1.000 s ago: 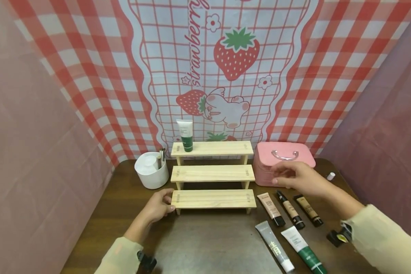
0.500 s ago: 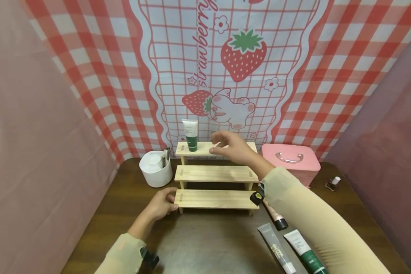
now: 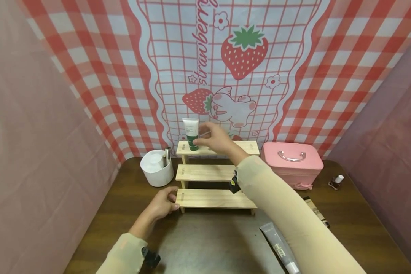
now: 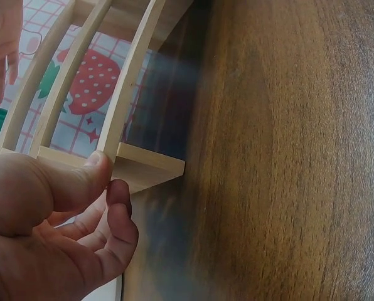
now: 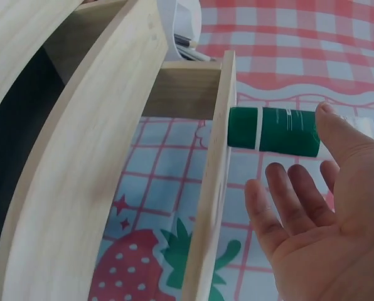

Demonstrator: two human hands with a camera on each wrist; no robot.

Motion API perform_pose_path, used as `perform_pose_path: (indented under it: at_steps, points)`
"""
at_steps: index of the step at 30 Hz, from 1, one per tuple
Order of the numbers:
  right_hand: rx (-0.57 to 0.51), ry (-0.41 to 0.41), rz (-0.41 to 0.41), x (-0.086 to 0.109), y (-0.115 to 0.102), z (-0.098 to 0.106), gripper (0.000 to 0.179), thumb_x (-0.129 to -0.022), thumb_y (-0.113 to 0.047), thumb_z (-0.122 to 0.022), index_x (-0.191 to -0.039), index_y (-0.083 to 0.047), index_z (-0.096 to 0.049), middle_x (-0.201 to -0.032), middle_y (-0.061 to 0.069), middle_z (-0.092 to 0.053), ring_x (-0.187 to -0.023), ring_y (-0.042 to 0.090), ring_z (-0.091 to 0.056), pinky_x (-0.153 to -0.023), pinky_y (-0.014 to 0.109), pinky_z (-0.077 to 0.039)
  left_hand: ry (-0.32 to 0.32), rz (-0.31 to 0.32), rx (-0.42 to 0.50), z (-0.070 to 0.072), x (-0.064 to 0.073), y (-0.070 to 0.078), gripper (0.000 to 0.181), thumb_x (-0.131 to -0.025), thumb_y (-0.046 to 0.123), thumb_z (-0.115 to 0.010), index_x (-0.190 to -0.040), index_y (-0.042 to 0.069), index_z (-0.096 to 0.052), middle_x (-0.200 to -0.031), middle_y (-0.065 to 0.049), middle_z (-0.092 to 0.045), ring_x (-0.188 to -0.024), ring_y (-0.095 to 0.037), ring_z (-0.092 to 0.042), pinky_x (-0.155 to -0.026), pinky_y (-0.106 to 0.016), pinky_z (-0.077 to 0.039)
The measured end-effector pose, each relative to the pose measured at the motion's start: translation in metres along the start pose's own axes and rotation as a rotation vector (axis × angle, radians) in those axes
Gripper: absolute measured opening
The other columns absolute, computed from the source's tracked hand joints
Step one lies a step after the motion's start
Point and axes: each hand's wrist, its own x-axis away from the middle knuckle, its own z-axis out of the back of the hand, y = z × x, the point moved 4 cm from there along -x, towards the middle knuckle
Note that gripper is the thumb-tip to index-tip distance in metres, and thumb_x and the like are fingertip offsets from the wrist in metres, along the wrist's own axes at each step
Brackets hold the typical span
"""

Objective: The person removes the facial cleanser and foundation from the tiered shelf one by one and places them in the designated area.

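Note:
A three-tier wooden display stand [image 3: 212, 198] stands against the patterned backdrop. On the left end of its top tier, a white and green squeeze tube [image 3: 191, 129] is upright on its cap. My right hand [image 3: 215, 137] is just right of that tube; in the right wrist view the thumb [image 5: 334, 125] overlaps the tube while the other fingers extend loosely below it. My left hand [image 3: 161, 203] holds the left end of the lowest tier. Its thumb [image 4: 90, 175] lies on the board's edge, with curled fingers beneath, in the left wrist view.
Left of the stand is a white round container [image 3: 154, 177] with brushes. A pink case [image 3: 289, 154] and a small dark bottle [image 3: 335, 182] are on the right. A grey tube [image 3: 277, 243] and a black-and-gold tube [image 3: 316, 211] lie partly behind my right arm.
My right hand has moved left from the pink case, over the stand's top tier, to the upright tube. My left hand stays at the lowest tier.

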Motion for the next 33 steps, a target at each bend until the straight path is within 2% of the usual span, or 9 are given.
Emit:
perform_pose_path:
  at_steps: [5, 8, 12, 22, 28, 33]
  points:
    - [0.008, 0.023, 0.027, -0.005, -0.002, -0.007, 0.061, -0.089, -0.030, -0.081, -0.142, -0.012, -0.055, -0.127, 0.005, -0.065, -0.112, 0.021, -0.068, -0.084, 0.038, -0.060, -0.001, -0.002, 0.001, 0.000, 0.000, 0.000, 0.067, -0.079, -0.021, -0.069, -0.142, -0.013, -0.049, -0.091, -0.016, -0.062, -0.064, -0.018, -0.058, -0.053, -0.029, -0.048]
    - [0.029, 0.041, 0.042, -0.007, -0.005, -0.009, 0.055, -0.090, -0.028, -0.080, -0.138, -0.011, -0.058, -0.123, 0.005, -0.067, -0.109, 0.022, -0.068, -0.089, 0.038, -0.058, -0.019, -0.018, -0.007, 0.001, 0.000, 0.003, 0.067, -0.079, -0.020, -0.069, -0.142, -0.014, -0.047, -0.091, -0.018, -0.063, -0.065, -0.018, -0.059, -0.054, -0.029, -0.049]
    - [0.053, 0.067, 0.031, -0.009, -0.006, -0.011, 0.047, -0.092, -0.025, -0.078, -0.133, -0.010, -0.060, -0.119, 0.005, -0.068, -0.107, 0.022, -0.068, -0.096, 0.040, -0.055, -0.039, -0.040, -0.014, 0.001, 0.001, 0.006, 0.068, -0.079, -0.020, -0.069, -0.143, -0.016, -0.045, -0.091, -0.019, -0.064, -0.065, -0.018, -0.059, -0.054, -0.029, -0.049]
    - [0.081, 0.083, 0.002, -0.011, -0.003, -0.013, 0.042, -0.094, -0.024, -0.076, -0.130, -0.012, -0.061, -0.119, 0.004, -0.068, -0.108, 0.022, -0.067, -0.099, 0.043, -0.053, -0.033, -0.032, 0.002, -0.001, 0.005, 0.006, 0.066, -0.079, -0.020, -0.070, -0.141, -0.014, -0.047, -0.090, -0.019, -0.062, -0.064, -0.018, -0.058, -0.054, -0.031, -0.048]
    - [0.054, 0.052, 0.007, -0.002, -0.008, -0.005, 0.045, -0.094, -0.024, -0.076, -0.134, -0.012, -0.059, -0.121, 0.004, -0.068, -0.112, 0.022, -0.066, -0.102, 0.044, -0.052, -0.019, -0.028, -0.010, -0.002, 0.006, 0.008, 0.066, -0.080, -0.020, -0.070, -0.141, -0.013, -0.048, -0.090, -0.018, -0.062, -0.064, -0.018, -0.058, -0.054, -0.031, -0.049]
    - [0.056, 0.010, 0.048, 0.010, -0.014, 0.012, 0.044, -0.094, -0.024, -0.075, -0.133, -0.012, -0.059, -0.120, 0.005, -0.068, -0.112, 0.024, -0.066, -0.101, 0.045, -0.053, -0.015, -0.028, -0.015, -0.001, 0.006, 0.006, 0.066, -0.079, -0.019, -0.070, -0.141, -0.014, -0.048, -0.089, -0.017, -0.062, -0.064, -0.018, -0.059, -0.054, -0.031, -0.049]
